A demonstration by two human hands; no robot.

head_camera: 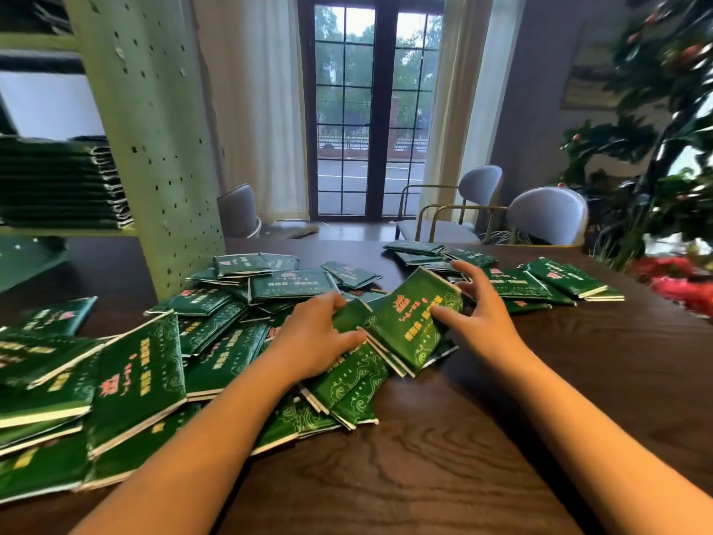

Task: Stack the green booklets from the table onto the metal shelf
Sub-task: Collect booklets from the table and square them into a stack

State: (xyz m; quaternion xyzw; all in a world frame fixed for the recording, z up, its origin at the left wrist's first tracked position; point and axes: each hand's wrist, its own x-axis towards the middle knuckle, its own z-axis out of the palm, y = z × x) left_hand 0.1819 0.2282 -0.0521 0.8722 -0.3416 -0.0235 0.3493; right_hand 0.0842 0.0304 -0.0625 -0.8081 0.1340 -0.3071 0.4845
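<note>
Fingers (468, 274) of the right hand (484, 316) curl over the far edge of a tilted bundle of green booklets (405, 330), thumb pressed on its cover. The left hand (316, 341) clamps the bundle's near-left corner with curled fingers. Loose booklets (139, 372) litter the dark wooden tabletop (443, 457). Stacked booklets (58, 183) sit on the metal shelf (154, 148) at left.

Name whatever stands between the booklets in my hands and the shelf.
The pale green perforated metal upright stands between the held green booklets and the stacked shelf level at left; probably pass round its near side.
</note>
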